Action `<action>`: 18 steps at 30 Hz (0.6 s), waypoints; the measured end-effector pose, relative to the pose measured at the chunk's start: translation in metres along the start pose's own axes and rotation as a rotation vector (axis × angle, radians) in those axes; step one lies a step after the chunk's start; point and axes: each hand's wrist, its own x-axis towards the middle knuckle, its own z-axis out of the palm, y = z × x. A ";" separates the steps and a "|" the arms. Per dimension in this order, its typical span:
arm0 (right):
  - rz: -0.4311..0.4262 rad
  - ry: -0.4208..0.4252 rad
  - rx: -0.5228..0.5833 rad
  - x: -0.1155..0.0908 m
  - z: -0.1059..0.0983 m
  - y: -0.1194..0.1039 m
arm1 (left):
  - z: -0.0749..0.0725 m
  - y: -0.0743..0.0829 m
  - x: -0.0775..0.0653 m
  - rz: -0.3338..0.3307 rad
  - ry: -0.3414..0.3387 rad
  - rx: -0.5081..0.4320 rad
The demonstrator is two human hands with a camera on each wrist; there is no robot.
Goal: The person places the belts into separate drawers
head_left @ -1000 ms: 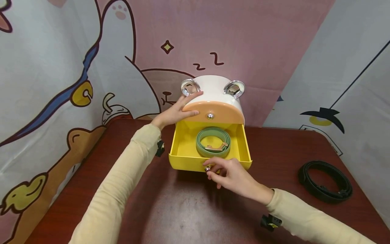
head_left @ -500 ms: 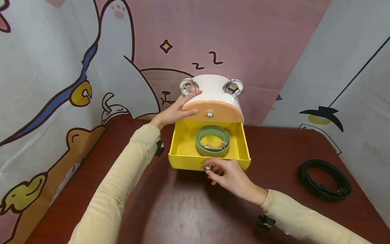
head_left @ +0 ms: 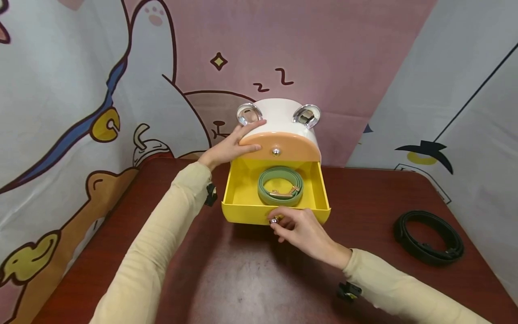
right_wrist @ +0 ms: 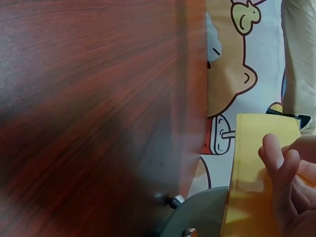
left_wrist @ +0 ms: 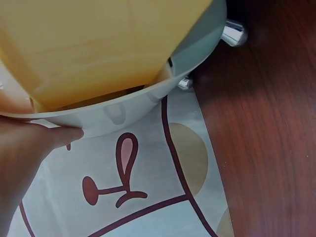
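Note:
A small white cabinet [head_left: 279, 114] with silver ears and an orange upper front [head_left: 295, 146] stands against the back cloth. Its yellow lower drawer [head_left: 238, 214] is pulled out. Inside lies a coiled green belt [head_left: 265, 195] with a gold-coloured buckle. My left hand [head_left: 230, 145] rests on the cabinet's upper left corner, fingers extended over the top and thumb against the orange front; the left wrist view shows part of this hand [left_wrist: 29, 148] at the cabinet's rim. With thumb and fingertips, my right hand [head_left: 305, 234] pinches the drawer's silver knob [head_left: 274, 220].
A coiled black belt [head_left: 404, 236] lies on the right side of the dark red wooden table [head_left: 243, 279]. Cartoon-printed cloth [head_left: 344, 54] hangs close behind the cabinet and along both sides. In the right wrist view, silver feet [right_wrist: 176, 201] show under the cabinet.
My right wrist has shifted slightly left, and its lower fingers have drawn up closer to the knob. The left hand stays on the cabinet. The whole head view has drifted a little.

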 end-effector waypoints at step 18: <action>0.126 0.110 0.032 0.047 -0.011 0.004 | -0.005 0.030 -0.015 0.012 -0.054 -0.053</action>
